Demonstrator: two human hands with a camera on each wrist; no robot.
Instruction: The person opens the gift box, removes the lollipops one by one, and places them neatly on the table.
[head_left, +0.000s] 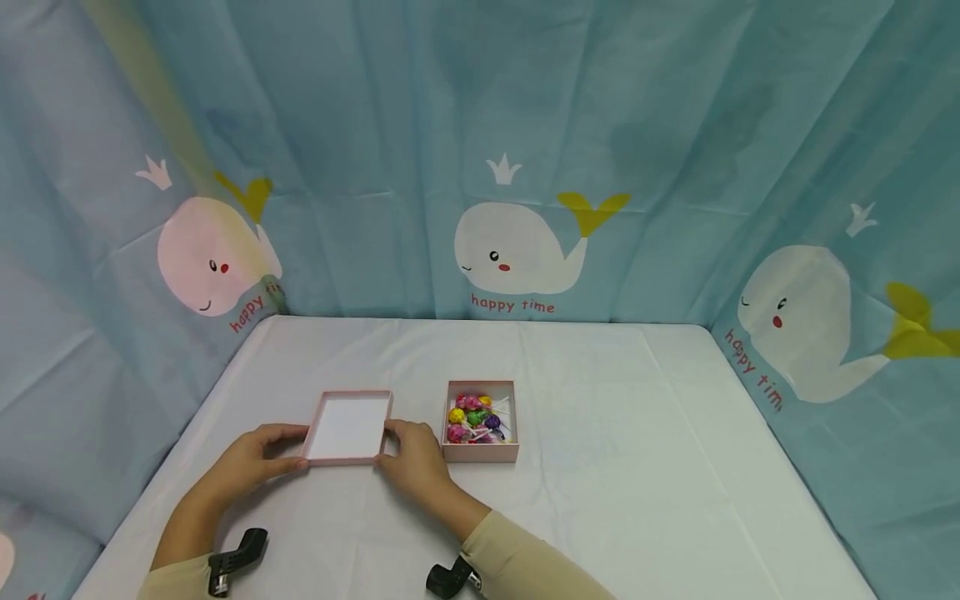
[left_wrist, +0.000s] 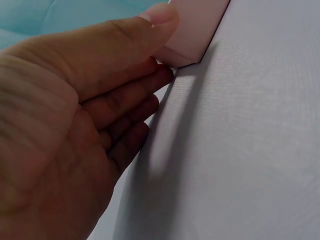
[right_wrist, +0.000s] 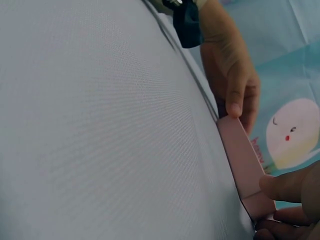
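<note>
A shallow pink box lid (head_left: pixel 348 427) with a white inside lies open side up on the white table, left of centre. My left hand (head_left: pixel 251 458) grips its left side near the front corner. The left thumb (left_wrist: pixel 160 17) touches the pink wall in the left wrist view, with the other fingers beneath and behind. On the opposite side, my right hand (head_left: pixel 414 458) holds the front right corner, its thumb (right_wrist: pixel 282 186) on the front wall. Right beside that hand stands a pink box (head_left: pixel 480 453) holding several wrapped lollipops (head_left: pixel 474 417) in mixed colours.
White cloth covers the table (head_left: pixel 637 467). A blue curtain (head_left: pixel 360 167) printed with whales encloses the back and both sides. Each wrist carries a black camera mount, the left mount (head_left: pixel 238 557) and the right mount (head_left: pixel 450 577).
</note>
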